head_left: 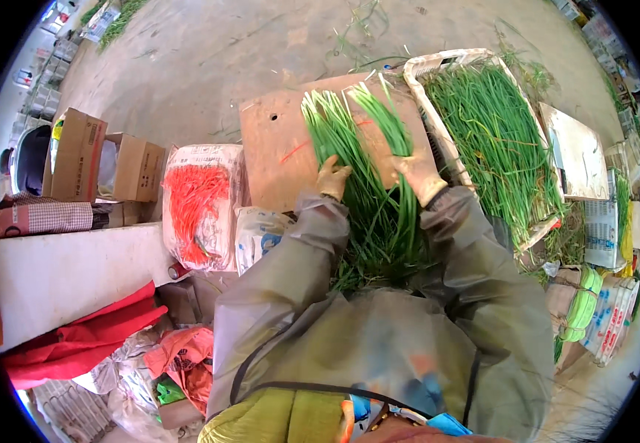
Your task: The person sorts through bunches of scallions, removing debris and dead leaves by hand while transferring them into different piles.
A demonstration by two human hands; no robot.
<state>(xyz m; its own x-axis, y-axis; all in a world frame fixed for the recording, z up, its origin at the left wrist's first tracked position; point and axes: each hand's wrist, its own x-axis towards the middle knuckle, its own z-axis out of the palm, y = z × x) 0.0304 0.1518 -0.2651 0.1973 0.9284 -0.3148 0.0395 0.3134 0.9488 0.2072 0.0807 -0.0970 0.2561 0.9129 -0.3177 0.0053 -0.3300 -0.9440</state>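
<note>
A wooden board (275, 162) lies in front of me with a thick bunch of garlic chives (349, 148) across it, pale stem ends pointing away and leaf tips toward my body. My left hand (332, 178), in a tan glove, is closed against the left side of this bunch. In my right hand (418, 177), also gloved, a thinner bunch of garlic chives (388, 119) is gripped. A narrow gap parts the two bunches at the stem ends. Nearer to me the leaves merge into a loose pile, partly hidden by my sleeves.
A white plastic crate (459, 156) full of long garlic chives stands right of the board. To the left, red ties (196, 203) lie on a wrapped package (224, 156). Cardboard boxes (76, 159) and a white panel (76, 277) are further left. Bright green ties (584, 303) hang at right.
</note>
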